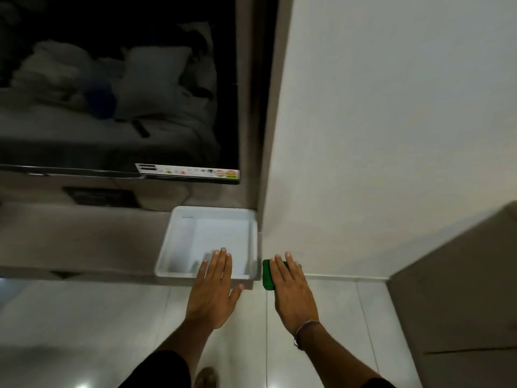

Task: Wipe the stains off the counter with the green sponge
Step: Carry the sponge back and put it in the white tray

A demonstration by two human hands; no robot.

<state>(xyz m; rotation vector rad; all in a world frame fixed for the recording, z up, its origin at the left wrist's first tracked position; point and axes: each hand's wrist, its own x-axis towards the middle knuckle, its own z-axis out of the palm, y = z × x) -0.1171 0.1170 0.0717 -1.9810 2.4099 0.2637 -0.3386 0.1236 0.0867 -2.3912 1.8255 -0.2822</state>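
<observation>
The green sponge (267, 275) shows under the fingers of my right hand (291, 289), which holds it in the air just right of the counter's end, in front of the white wall. The grey-brown counter (84, 242) runs across the left half of the view. My left hand (215, 287) is flat with fingers together, its fingertips over the near edge of a white tray (253, 219) that sits at the counter's right end. I cannot make out stains on the counter from here.
A dark TV screen (112, 93) hangs above the counter with a sticker strip along its bottom edge. A white wall (391, 135) fills the right side. A grey cabinet (461, 289) stands at the right. Glossy floor tiles (84, 331) lie below.
</observation>
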